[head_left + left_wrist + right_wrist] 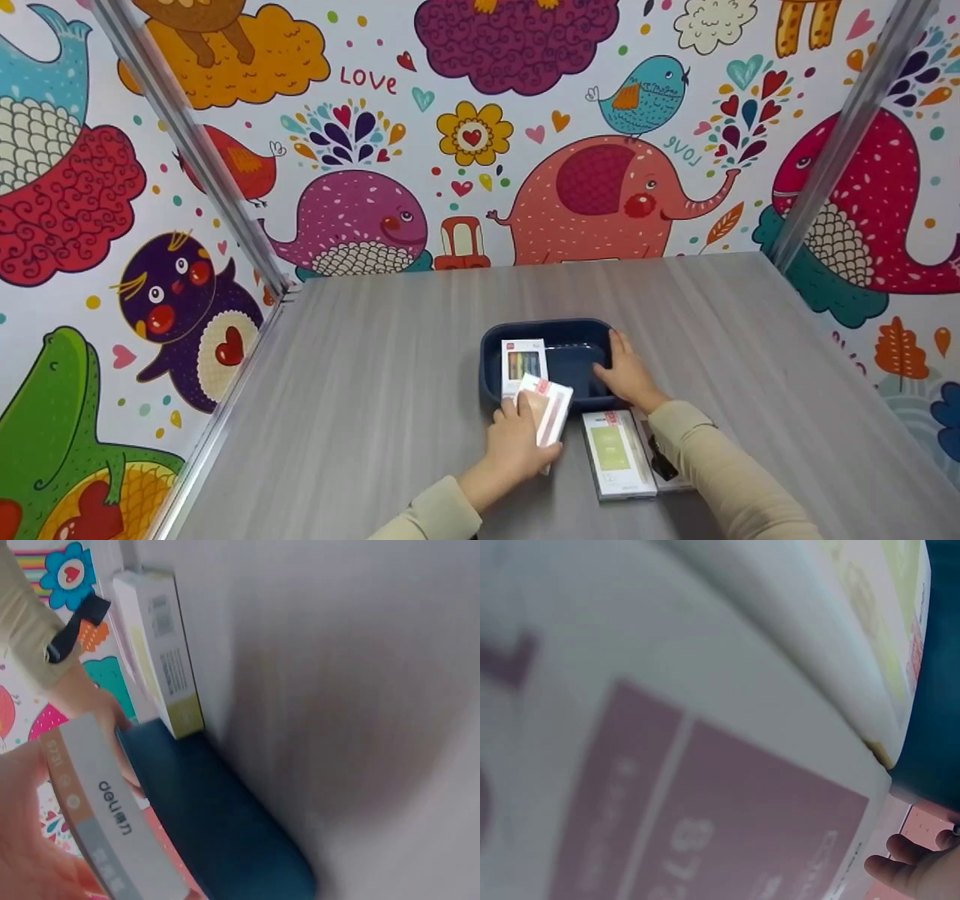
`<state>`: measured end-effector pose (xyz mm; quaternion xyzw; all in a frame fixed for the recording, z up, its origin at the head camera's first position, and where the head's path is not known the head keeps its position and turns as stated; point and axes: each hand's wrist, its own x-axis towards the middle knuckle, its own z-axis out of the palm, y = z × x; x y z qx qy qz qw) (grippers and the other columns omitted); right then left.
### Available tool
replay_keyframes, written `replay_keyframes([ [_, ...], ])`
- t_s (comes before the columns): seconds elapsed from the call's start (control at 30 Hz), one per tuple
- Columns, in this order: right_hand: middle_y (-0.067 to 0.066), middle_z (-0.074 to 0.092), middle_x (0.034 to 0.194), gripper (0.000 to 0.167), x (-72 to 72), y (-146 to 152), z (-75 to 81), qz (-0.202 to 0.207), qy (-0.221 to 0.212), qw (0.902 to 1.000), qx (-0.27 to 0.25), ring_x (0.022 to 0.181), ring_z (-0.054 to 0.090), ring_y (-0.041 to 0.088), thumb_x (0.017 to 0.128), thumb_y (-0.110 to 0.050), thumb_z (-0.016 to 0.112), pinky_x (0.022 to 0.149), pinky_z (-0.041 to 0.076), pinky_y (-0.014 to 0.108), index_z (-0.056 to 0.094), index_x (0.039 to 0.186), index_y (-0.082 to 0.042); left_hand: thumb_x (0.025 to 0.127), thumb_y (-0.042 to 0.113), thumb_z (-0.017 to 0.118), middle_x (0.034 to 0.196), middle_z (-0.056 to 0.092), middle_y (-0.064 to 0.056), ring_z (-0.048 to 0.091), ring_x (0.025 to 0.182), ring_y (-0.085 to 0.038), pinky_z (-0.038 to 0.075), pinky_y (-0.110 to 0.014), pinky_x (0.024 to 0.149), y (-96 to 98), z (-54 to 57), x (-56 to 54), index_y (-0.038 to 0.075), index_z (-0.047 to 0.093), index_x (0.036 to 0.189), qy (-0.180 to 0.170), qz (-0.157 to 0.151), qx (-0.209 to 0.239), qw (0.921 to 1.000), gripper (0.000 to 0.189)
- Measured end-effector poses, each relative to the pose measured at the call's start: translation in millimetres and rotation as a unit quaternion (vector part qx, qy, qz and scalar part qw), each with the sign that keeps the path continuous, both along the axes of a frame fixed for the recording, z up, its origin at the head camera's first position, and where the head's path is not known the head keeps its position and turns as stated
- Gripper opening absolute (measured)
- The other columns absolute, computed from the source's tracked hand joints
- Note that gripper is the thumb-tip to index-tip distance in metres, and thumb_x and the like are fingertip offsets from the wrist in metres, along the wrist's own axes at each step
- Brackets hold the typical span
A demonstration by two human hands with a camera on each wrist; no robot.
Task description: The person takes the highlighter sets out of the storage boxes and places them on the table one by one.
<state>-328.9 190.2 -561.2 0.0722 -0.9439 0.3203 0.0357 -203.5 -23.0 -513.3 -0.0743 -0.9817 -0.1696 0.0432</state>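
Observation:
In the head view my left hand grips a white box with a peach label, tilted over the near-left rim of a dark blue bin. The left wrist view shows this box's side, printed "deli". A white box with a window of coloured sticks stands inside the bin's left part, partly behind the held box. My right hand holds the bin's right wall, fingers over the rim and thumb inside. Its fingers show at the lower right in the right wrist view.
A white box with a green label lies against the bin's near side. Beside it, a box with a purple label lies partly under my right forearm. The grey table meets patterned walls at the back and sides.

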Motion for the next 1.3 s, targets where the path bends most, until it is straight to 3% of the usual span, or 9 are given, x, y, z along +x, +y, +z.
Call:
replay_keyframes([
  [0.27, 0.032, 0.018, 0.144, 0.076, -1.1, 0.7, 0.5, 0.002, 0.002, 1.0000, 0.004, 0.125, 0.029, 0.051, 0.086, -0.019, 0.058, 0.101, 0.026, 0.056, 0.016, 0.140, 0.012, 0.061, 0.045, 0.077, 0.103, 0.045, -0.020, 0.050, 0.088, -0.032, 0.047, -0.039, 0.066, 3.6, -3.2, 23.9, -0.012, 0.043, 0.126, -0.007, -0.029, 0.001, 0.9995, 0.092],
  [0.53, 0.032, 0.018, 0.144, 0.076, -0.1, 1.0, -1.6, -0.003, 0.001, 1.0000, 0.002, 0.126, 0.027, 0.051, 0.085, -0.020, 0.058, 0.102, 0.024, 0.056, 0.016, 0.140, 0.012, 0.059, 0.044, 0.079, 0.103, 0.045, -0.019, 0.051, 0.087, -0.030, 0.047, -0.038, 0.061, 6.7, -21.8, 32.6, -0.010, 0.044, 0.125, -0.009, -0.030, -0.012, 0.9994, 0.093],
  [0.7, 0.033, 0.019, 0.144, 0.075, -0.3, 0.3, -2.2, -0.003, 0.004, 1.0000, 0.005, 0.125, 0.027, 0.052, 0.085, -0.020, 0.058, 0.102, 0.024, 0.057, 0.017, 0.140, 0.012, 0.059, 0.046, 0.078, 0.100, 0.046, -0.018, 0.051, 0.084, -0.029, 0.045, -0.037, 0.058, 7.3, -32.8, 31.3, -0.009, 0.045, 0.125, -0.014, -0.032, -0.028, 0.9990, 0.092],
  [0.93, 0.032, 0.019, 0.144, 0.075, 0.3, -0.3, -2.4, 0.000, 0.001, 1.0000, 0.007, 0.126, 0.028, 0.050, 0.085, -0.021, 0.057, 0.102, 0.025, 0.055, 0.017, 0.140, 0.012, 0.061, 0.047, 0.075, 0.091, 0.046, -0.018, 0.050, 0.079, -0.029, 0.044, -0.037, 0.063, 5.9, -38.8, 26.7, -0.009, 0.046, 0.124, -0.065, -0.033, -0.039, 0.9966, 0.088],
  [1.03, 0.033, 0.020, 0.143, 0.075, 0.9, -0.8, -1.4, 0.000, 0.005, 1.0000, 0.000, 0.127, 0.027, 0.049, 0.085, -0.020, 0.058, 0.102, 0.025, 0.055, 0.017, 0.140, 0.012, 0.060, 0.046, 0.076, 0.090, 0.045, -0.018, 0.049, 0.078, -0.029, 0.044, -0.037, 0.063, 7.6, -40.7, 26.3, -0.009, 0.046, 0.122, -0.068, -0.028, -0.044, 0.9963, 0.088],
  [1.17, 0.033, 0.019, 0.143, 0.075, 1.2, -0.5, -0.4, 0.000, 0.010, 0.9999, -0.009, 0.128, 0.025, 0.048, 0.085, -0.019, 0.058, 0.103, 0.024, 0.054, 0.017, 0.140, 0.012, 0.059, 0.049, 0.076, 0.095, 0.045, -0.019, 0.051, 0.080, -0.030, 0.046, -0.036, 0.067, 14.1, -41.6, 25.3, -0.010, 0.046, 0.121, -0.069, -0.016, -0.057, 0.9958, 0.090],
  [1.3, 0.034, 0.018, 0.143, 0.075, 1.6, 0.2, -0.8, 0.001, 0.005, 1.0000, -0.009, 0.127, 0.025, 0.050, 0.085, -0.020, 0.058, 0.103, 0.023, 0.055, 0.017, 0.140, 0.012, 0.061, 0.053, 0.076, 0.105, 0.043, -0.022, 0.054, 0.084, -0.033, 0.049, -0.036, 0.071, 21.2, -41.0, 24.5, -0.013, 0.044, 0.123, -0.103, -0.014, -0.055, 0.9931, 0.096],
])
